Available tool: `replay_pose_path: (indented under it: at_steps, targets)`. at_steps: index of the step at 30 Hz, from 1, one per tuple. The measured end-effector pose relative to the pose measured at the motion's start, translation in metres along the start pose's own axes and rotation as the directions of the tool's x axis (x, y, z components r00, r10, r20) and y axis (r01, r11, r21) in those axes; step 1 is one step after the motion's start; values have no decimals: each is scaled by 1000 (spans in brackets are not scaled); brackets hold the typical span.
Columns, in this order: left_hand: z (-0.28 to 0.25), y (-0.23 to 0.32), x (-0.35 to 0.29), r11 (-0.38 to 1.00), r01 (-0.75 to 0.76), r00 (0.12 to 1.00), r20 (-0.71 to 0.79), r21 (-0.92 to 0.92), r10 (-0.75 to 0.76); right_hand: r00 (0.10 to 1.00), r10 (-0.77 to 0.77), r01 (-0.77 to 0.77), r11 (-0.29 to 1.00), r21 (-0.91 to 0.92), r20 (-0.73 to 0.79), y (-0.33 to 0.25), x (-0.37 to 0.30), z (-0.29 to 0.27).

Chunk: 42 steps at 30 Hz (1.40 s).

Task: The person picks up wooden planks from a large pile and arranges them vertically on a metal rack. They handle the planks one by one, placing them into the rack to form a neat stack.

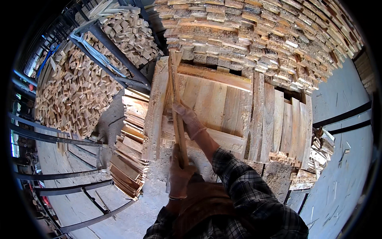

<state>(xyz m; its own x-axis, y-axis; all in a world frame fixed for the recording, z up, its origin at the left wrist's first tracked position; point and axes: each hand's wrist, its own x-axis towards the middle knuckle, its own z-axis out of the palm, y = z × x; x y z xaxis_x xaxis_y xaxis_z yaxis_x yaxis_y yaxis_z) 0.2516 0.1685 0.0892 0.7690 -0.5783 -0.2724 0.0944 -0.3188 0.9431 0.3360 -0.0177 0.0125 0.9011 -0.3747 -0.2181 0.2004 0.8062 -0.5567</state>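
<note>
A long, narrow wooden board [173, 77] is held edge up, pointing away from me. My left hand [180, 177], in a pale glove, is closed around its near end close to my body. Farther along the board, my gloved right hand [190, 120] is closed on its middle from the right side. Below and to the right of the board lies a layer of flat boards [211, 101] side by side, with a rough-edged plank [215, 76] across their far end.
A tall stack of rough boards [246, 36] rises at the back. More boards [278, 123] lie to the right, beside scrap wood [318, 153]. On the left are a leaning board pile [129, 155], a heap of cut pieces [79, 95] and dark metal rails [75, 175].
</note>
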Motion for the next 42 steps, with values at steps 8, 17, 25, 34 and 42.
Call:
replay_pose_path:
  at_steps: [8, 17, 25, 34, 42]
  targets:
    - [151, -33, 49, 876, -401, 914, 49, 268, 404, 971, -201, -57, 316, -947, -125, -225, -193, -130]
    - [252, -44, 114, 65, -293, 897, 251, 954, 365, 919, -294, -394, -637, -663, -264, -351, -251, -315]
    - [255, -46, 116, 31, -261, 921, 240, 965, 308, 961, -140, -270, -653, -708, -238, -412, -189, -309]
    - [249, -35, 116, 142, -279, 936, 236, 950, 261, 909, -304, -8, -699, -716, 286, -399, -146, -383]
    - [222, -38, 113, 474, -307, 936, 170, 825, 309, 905, -414, -410, -783, -468, -100, -364, -138, -379]
